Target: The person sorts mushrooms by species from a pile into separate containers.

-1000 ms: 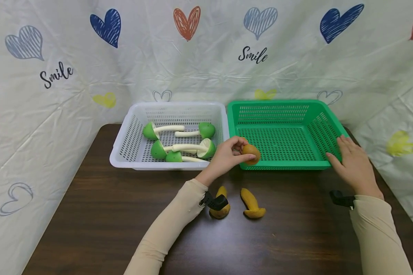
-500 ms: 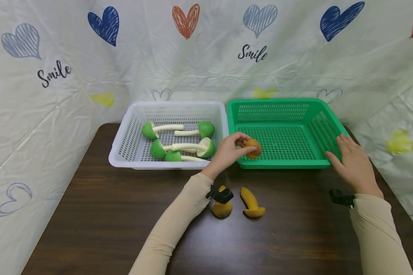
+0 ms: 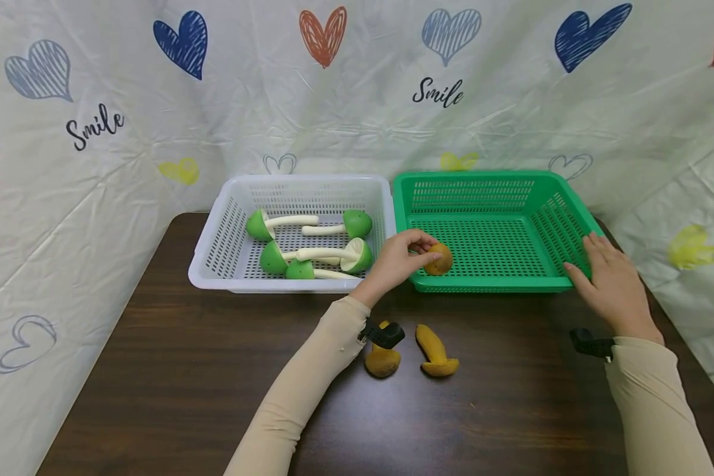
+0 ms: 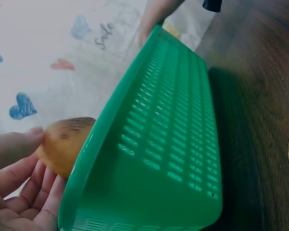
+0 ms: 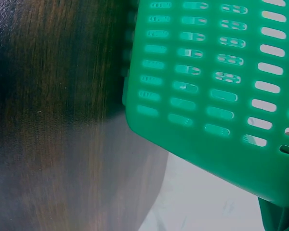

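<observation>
My left hand [image 3: 400,263] pinches a brown mushroom [image 3: 438,259] between thumb and fingers, inside the left front corner of the green basket [image 3: 494,285]. Its rounded orange-brown cap faces outward; the stem is hidden by the hand. In the left wrist view, the mushroom [image 4: 62,144] shows dark specks on the cap and sits just behind the basket's rim. On the basket's right side my right hand [image 3: 615,284] rests on the rim, fingers extended. The right wrist view holds only the slotted basket wall [image 5: 202,96] and the table.
Two yellow-brown mushrooms lie on the dark table [image 3: 512,410]: one [image 3: 383,362] partly under the left wrist's camera, the other [image 3: 434,350] to its right. Left of the green basket stands a white basket [image 3: 214,284] with several green-capped mushrooms [image 3: 357,254]. A curtain with hearts hangs behind.
My left hand has shifted slightly right and toward the back, bringing the brown mushroom from the green basket's front rim to inside its corner. My right hand has stayed in place.
</observation>
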`<state>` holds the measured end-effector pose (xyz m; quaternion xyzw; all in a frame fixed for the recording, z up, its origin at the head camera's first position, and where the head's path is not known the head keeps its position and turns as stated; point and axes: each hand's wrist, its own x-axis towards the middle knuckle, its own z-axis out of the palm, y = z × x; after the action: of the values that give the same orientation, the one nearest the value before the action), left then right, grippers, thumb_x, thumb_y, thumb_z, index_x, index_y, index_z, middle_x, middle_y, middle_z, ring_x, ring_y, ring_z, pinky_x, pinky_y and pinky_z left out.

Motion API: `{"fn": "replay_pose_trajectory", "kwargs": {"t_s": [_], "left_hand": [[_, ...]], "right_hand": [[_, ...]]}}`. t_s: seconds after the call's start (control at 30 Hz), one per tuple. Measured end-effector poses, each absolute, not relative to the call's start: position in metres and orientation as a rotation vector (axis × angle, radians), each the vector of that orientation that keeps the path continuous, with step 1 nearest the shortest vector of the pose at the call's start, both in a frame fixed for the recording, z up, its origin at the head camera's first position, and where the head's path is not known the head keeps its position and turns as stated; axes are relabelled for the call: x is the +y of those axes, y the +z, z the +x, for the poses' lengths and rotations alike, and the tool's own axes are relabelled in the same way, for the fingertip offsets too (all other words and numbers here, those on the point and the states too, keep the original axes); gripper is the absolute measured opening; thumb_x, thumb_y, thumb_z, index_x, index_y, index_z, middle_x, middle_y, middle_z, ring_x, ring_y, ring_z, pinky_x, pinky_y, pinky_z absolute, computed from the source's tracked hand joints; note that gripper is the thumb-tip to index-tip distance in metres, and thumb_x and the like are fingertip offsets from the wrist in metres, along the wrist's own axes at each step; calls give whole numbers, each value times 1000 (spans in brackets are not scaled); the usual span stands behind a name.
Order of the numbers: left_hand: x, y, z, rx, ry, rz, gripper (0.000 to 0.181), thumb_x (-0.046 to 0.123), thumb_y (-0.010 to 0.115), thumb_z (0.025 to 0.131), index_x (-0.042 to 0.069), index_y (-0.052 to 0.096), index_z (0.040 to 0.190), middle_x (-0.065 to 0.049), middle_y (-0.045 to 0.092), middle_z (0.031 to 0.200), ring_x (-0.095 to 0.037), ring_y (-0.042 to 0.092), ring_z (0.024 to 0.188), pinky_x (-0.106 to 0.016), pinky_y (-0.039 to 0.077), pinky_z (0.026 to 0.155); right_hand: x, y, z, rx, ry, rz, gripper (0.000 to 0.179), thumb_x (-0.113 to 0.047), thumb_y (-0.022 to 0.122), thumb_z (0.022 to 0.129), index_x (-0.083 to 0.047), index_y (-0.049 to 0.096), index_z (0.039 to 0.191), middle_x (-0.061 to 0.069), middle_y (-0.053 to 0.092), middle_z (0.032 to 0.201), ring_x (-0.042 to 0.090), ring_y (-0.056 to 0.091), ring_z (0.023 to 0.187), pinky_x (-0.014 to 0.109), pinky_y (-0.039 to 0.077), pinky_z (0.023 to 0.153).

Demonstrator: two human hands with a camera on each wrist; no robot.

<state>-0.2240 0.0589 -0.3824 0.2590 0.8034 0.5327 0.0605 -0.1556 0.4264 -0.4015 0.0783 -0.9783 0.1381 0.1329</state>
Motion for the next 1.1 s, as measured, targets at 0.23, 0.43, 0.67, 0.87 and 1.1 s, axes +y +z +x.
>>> {"fn": "replay_pose_trajectory", "kwargs": {"t_s": [0.23, 0.43, 0.67, 0.87, 1.1], "left_hand": [[58, -383, -223, 2405, 1624, 777, 22, 15, 66, 89, 7, 69, 109, 0, 62, 97, -8, 59, 86, -16, 48, 73], [56, -384, -223, 2363, 1667, 788, 22, 13, 65, 89, 5, 68, 110, -2, 62, 98, -9, 59, 86, -17, 48, 74], [54, -384, -220, 2277, 1730, 817, 23, 13, 65, 90, 3, 67, 110, -4, 64, 98, -10, 59, 87, -19, 48, 74], [50, -383, -216, 2206, 1775, 820, 21, 12, 64, 90, 3, 67, 109, -6, 65, 96, -13, 60, 84, -21, 49, 70], [42, -379, -205, 2147, 1762, 840, 20, 12, 65, 90, 2, 67, 108, -6, 67, 95, -16, 63, 83, -22, 50, 71]], "right_hand": [[426, -401, -156, -2834, 400, 231, 66, -34, 38, 101, 16, 23, 141, 36, 23, 145, 42, 14, 139, 52, 8, 112], [425, -401, -156, -2839, 405, 229, 66, -34, 38, 101, 16, 23, 141, 35, 22, 145, 41, 13, 140, 51, 6, 113], [427, -402, -155, -2845, 405, 222, 66, -34, 37, 101, 15, 22, 142, 35, 21, 146, 42, 12, 140, 51, 5, 113], [427, -401, -155, -2849, 402, 218, 66, -34, 37, 101, 15, 22, 142, 35, 21, 146, 42, 13, 139, 51, 6, 112], [427, -402, -156, -2854, 412, 214, 66, -34, 37, 101, 15, 21, 142, 35, 20, 147, 42, 12, 139, 51, 5, 112]]}}
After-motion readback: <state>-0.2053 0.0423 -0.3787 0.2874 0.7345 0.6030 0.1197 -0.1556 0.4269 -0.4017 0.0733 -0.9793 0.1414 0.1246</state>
